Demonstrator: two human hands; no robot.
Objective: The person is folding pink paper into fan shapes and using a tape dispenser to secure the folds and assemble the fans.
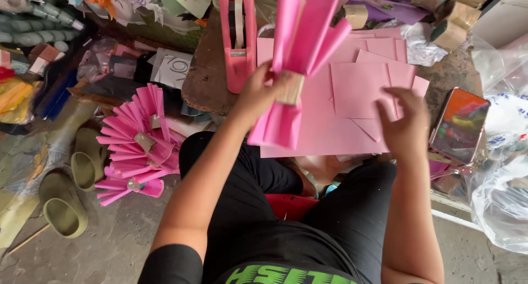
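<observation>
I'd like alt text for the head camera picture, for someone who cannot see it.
A seated person's left hand holds up a pink folded paper bundle taped at its middle, while the right hand rests on flat pink paper sheets on a low table. A pink tape dispenser stands behind, and finished pink bundles lie on the floor.

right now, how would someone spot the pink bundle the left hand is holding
Start at the stack of flat pink paper sheets on the low table, right of the pink tape dispenser. Above it the left hand holds the gathered pink paper bundle. Unlike the flat sheets, it is pinched at the waist by a tan tape band and fans out at both ends.
</observation>
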